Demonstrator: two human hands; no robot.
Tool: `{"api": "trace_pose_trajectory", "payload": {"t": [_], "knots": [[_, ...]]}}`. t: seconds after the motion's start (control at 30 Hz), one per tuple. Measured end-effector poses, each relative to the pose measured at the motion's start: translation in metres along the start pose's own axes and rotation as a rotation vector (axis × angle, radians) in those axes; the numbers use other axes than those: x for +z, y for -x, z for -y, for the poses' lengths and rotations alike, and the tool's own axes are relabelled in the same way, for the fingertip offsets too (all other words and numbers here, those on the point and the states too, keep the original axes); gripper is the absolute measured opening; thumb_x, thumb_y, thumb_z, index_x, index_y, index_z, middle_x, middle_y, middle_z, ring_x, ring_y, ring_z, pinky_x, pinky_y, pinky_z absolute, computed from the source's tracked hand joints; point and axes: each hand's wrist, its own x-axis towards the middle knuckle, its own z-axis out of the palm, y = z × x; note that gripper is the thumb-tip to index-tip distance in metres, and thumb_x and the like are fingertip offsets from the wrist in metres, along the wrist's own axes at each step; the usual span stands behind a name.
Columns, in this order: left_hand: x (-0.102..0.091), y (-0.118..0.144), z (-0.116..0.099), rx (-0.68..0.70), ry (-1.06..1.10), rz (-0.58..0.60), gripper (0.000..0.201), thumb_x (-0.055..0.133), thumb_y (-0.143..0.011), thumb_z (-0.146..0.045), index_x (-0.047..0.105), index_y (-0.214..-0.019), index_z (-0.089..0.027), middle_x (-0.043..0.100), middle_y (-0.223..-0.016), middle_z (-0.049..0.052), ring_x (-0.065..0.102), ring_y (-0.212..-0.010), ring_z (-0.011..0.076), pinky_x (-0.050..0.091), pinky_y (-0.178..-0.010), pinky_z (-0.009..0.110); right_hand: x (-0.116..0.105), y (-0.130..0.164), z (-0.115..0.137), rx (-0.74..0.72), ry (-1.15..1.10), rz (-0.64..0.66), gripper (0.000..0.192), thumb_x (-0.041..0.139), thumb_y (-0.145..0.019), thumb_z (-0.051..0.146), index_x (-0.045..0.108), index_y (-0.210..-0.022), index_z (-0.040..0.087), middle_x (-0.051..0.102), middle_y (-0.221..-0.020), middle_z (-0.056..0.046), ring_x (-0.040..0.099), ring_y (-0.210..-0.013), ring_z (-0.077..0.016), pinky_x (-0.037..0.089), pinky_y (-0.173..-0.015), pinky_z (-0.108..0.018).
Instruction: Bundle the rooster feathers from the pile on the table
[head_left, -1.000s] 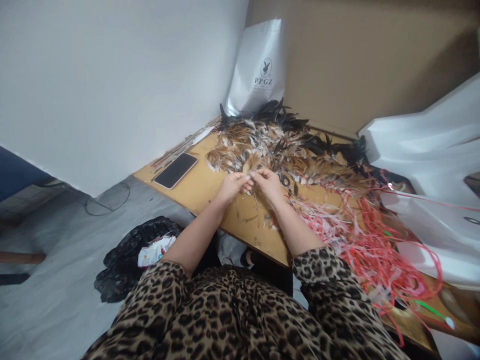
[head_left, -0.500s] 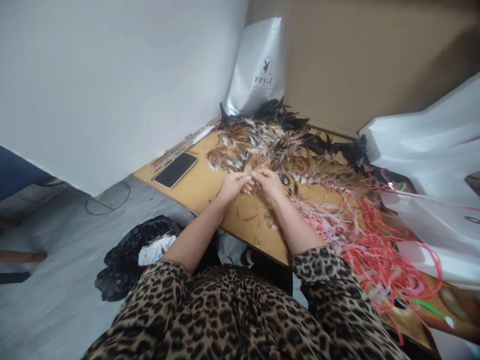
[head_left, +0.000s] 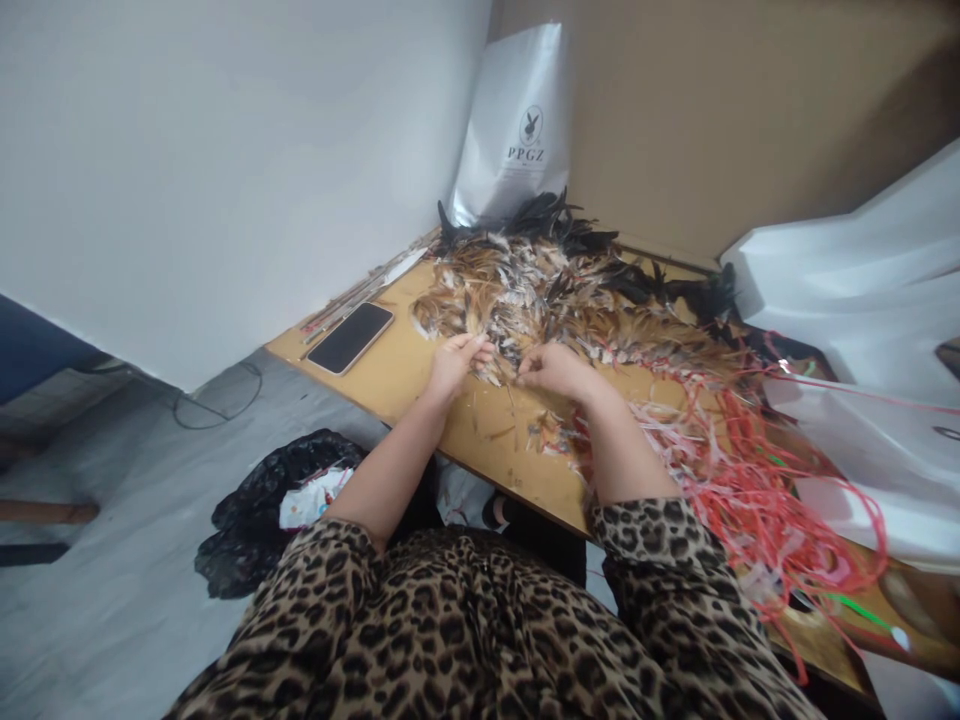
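My left hand (head_left: 454,366) is closed in a pinch on a small tuft of brown feathers (head_left: 475,312), whose tips point up and away from me. To its right, my right hand (head_left: 556,372) is low over the table with thumb and fingers pinched together. Whatever lies between those fingertips is too small to make out. Just beyond both hands spreads a heap of brown, white and black feathers (head_left: 517,268). Loose feather bits (head_left: 499,432) are scattered on the wooden table (head_left: 420,385) below them.
A phone (head_left: 350,338) lies at the table's left. Tangled pink and red strips (head_left: 780,520) cover the right side. A white printed bag (head_left: 514,120) stands at the back, white sheeting (head_left: 847,290) at right. A black plastic bag (head_left: 247,520) sits on the floor.
My hands have come apart. The right one moved right and slightly down, now covering the black ring-shaped handles seen before. The left shifted a little left, still pinching the feathers.
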Motion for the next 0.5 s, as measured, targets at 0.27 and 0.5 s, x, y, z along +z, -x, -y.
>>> {"api": "trace_pose_trajectory", "payload": {"t": [0.27, 0.5], "knots": [[0.001, 0.001, -0.001, 0.002, 0.017, 0.005, 0.023, 0.066, -0.070, -0.031, 0.063, -0.080, -0.011, 0.067, -0.072, 0.005, 0.056, -0.052, 0.0054, 0.039, -0.046, 0.015, 0.013, -0.004, 0.004, -0.005, 0.034, -0.005, 0.010, 0.061, -0.063, 0.026, 0.066, -0.062, 0.017, 0.063, -0.062, -0.001, 0.051, -0.058, -0.0116, 0.034, -0.055, -0.023], [0.003, 0.004, -0.002, -0.085, 0.007, 0.068, 0.025, 0.069, -0.068, -0.032, 0.063, -0.080, -0.010, 0.069, -0.077, 0.007, 0.059, -0.055, 0.0060, 0.040, -0.046, 0.015, 0.001, -0.003, 0.004, 0.083, -0.806, -0.174, 0.027, 0.069, -0.057, 0.039, 0.057, -0.062, 0.015, 0.048, -0.047, 0.005, 0.036, -0.043, -0.0055, 0.027, -0.045, -0.021]]}}
